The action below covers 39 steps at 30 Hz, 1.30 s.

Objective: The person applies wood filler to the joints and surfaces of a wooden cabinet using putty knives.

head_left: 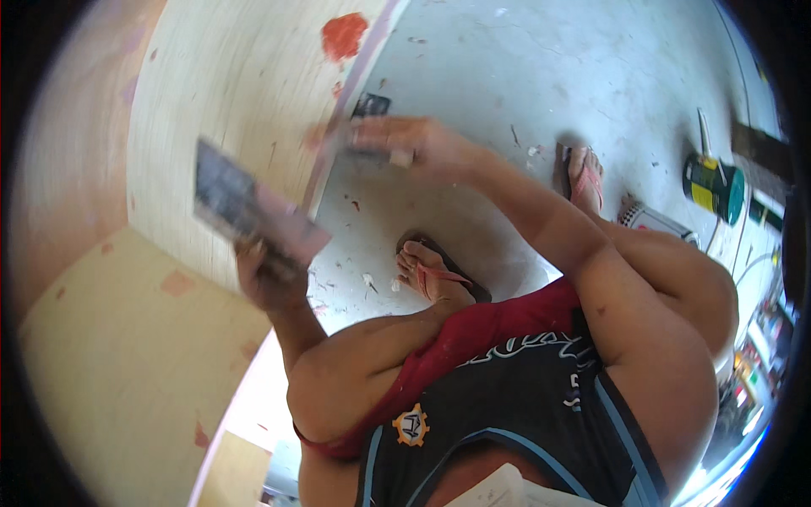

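My left hand (272, 275) is closed around the near end of a flat rectangular putty board (230, 193), dark grey with a pink smear along one side. It is tilted over the wooden panel (253, 101). At the panel's lilac-pink edge, my right hand (422, 145) is closed, fingers pointing left. Motion smears it, but a dark flat scraper (372, 105) shows beyond and under the fingers. An orange-red patch (344, 36) marks the panel near its far edge.
Another pale panel (127, 355) meets the first at the left. My sandalled feet (435, 275) rest on the grey concrete floor (507, 76), which has scattered crumbs. To the right stand a green can (714, 188) with a handle leaning in it and a whitish container (659, 221).
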### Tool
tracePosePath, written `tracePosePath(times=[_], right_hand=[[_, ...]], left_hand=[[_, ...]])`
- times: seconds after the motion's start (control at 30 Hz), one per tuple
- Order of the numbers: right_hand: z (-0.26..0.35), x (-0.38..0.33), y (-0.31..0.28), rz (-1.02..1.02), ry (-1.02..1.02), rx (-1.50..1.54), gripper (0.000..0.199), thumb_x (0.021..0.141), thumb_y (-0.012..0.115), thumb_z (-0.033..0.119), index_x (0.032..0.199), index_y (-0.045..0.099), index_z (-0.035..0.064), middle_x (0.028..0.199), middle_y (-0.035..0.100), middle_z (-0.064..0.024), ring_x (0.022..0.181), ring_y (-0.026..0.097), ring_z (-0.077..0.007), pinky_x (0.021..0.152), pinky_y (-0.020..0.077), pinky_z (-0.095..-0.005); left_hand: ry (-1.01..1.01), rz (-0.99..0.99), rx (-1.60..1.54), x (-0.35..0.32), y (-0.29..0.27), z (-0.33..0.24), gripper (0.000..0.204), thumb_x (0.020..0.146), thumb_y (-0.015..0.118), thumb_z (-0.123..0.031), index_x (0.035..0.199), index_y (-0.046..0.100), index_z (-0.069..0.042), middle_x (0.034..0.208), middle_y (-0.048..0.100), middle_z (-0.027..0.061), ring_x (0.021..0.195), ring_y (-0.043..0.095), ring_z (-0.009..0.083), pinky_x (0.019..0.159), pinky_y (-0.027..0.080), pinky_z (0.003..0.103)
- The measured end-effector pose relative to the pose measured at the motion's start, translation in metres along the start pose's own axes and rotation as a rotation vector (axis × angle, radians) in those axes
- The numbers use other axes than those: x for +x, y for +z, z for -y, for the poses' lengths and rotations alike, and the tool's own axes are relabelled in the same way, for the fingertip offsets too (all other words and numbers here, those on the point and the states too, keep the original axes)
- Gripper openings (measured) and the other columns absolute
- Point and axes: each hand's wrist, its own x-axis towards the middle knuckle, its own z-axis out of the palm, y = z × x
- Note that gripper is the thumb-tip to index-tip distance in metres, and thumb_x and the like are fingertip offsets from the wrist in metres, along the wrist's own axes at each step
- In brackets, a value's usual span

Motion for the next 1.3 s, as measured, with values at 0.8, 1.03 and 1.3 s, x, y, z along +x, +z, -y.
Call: tracePosePath(times=[0.8, 1.03, 1.3], right_hand=[[-0.065, 0.025, 0.052, -0.493, 0.853, 0.33, 0.059, 0.076, 0.054, 0.001, 0.131, 0.043, 0.0196, 0.096, 0.064, -0.0101, 0.085, 0.059, -0.0174, 0.078, 0.0456, -0.0287], [-0.031, 0.0, 0.127, -0.586, 0.528, 0.239, 0.052, 0.077, 0.055, 0.001, 0.128, 0.045, 0.0074, 0.111, 0.058, -0.0115, 0.099, 0.055, -0.0153, 0.086, 0.0407, -0.0249], [0.01, 0.003, 0.069, -0.638, 0.571, 1.189, 0.027, 0.073, 0.053, -0.013, 0.095, 0.059, 0.0005, 0.093, 0.062, -0.0062, 0.086, 0.06, -0.0165, 0.077, 0.0476, -0.0286]], left_hand=[[0.378, -0.173, 0.375, -0.055, -0.012, -0.022, 0.056, 0.07, 0.05, 0.002, 0.125, 0.037, 0.003, 0.122, 0.046, 0.0127, 0.082, 0.043, 0.0202, 0.058, 0.037, 0.027], [0.295, 0.009, 0.399, -0.067, -0.031, -0.038, 0.063, 0.066, 0.055, -0.016, 0.124, 0.038, 0.004, 0.118, 0.05, 0.0153, 0.109, 0.05, 0.0259, 0.089, 0.044, 0.037], [0.348, -0.087, 0.67, -0.042, -0.011, -0.009, 0.032, 0.076, 0.052, -0.014, 0.105, 0.05, -0.002, 0.095, 0.059, 0.009, 0.082, 0.058, 0.0204, 0.066, 0.048, 0.033]])
